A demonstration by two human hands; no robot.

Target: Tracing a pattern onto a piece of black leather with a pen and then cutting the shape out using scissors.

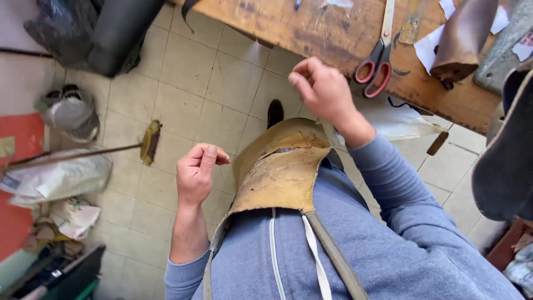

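Head view: looking straight down the person's chest to a tiled floor (194,83), with a wooden workbench (333,33) along the top edge.
Left hand (197,172): curled, thumb and forefinger pressed together as though pinching something very fine; nothing shows between them, so I cannot tell whether it holds a thread or nothing at all.
Right hand (322,89): raised higher, just in front of the bench edge, fingertips pinched together the same way; again nothing visible in the pinch.
Why held so: the two hands sit well apart, one low and one high, and my read is that the spacing suits something thin drawn taut between them, though no strand can be made out.
Leather apron (280,172): tan, worn, lying over the lap between the hands, its bib strapped over a blue zip sweatshirt (388,244); likely there to shield the clothes.
Scissors (375,61): red-handled, flat on the bench just beside the right hand, handles toward the person, handy to grab.
Brown leather piece (463,39): curled up on the bench, to the right of the scissors, among white paper scraps.
Packages: a white sack (55,178) lies on its side by the left wall, a smaller white printed bag (72,216) below it, a grey bag (69,114) above, a black bag top left.
Brush (150,141): on the floor, long handle running left.
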